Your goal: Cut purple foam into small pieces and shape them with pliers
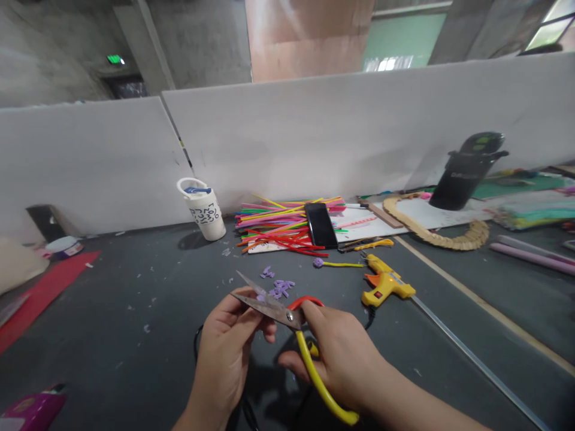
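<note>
Scissors (290, 316) with one red and one yellow handle are in my right hand (339, 353), their blades parted and pointing left. The blades cross over the fingertips of my left hand (233, 341), whose thumb and fingers are pinched together; whatever lies between them is hidden or too small to name. Small purple pieces (282, 287) lie in a loose group on the dark table just beyond the blades. Behind them rests a yellow stem with a purple ball (318, 263) at its left end.
A yellow glue gun (386, 281) lies at the right. Colourful pipe cleaners (278, 221) and a black phone (321, 225) are farther back. A white cup (207, 215) stands back left, a black tumbler (462, 176) back right. Red sheet (49, 293) at left.
</note>
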`<move>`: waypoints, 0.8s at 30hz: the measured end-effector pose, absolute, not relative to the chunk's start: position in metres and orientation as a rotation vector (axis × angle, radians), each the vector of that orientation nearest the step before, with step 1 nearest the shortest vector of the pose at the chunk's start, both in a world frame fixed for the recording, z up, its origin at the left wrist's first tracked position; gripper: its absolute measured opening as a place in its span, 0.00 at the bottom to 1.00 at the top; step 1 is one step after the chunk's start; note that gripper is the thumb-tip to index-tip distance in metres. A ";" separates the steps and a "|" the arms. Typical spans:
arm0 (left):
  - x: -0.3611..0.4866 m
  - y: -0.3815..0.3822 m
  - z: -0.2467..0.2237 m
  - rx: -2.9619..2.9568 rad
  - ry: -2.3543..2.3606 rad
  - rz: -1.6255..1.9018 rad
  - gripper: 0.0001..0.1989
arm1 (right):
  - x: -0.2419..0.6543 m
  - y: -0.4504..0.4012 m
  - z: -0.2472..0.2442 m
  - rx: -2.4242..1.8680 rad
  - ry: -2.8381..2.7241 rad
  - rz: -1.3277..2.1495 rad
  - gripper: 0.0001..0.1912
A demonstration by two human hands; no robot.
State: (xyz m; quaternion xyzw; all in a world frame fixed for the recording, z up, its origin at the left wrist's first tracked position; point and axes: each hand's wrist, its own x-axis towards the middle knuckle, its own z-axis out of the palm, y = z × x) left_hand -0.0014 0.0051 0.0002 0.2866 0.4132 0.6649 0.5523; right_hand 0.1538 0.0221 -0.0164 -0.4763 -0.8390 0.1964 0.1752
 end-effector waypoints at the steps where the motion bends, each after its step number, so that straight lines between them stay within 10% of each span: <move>1: -0.001 0.005 0.000 0.673 0.979 1.572 0.09 | 0.153 0.022 -0.017 -1.354 -2.382 0.553 0.28; 24: -0.002 0.007 -0.003 0.710 0.980 1.534 0.05 | 0.150 0.020 -0.018 -1.431 -2.418 0.541 0.26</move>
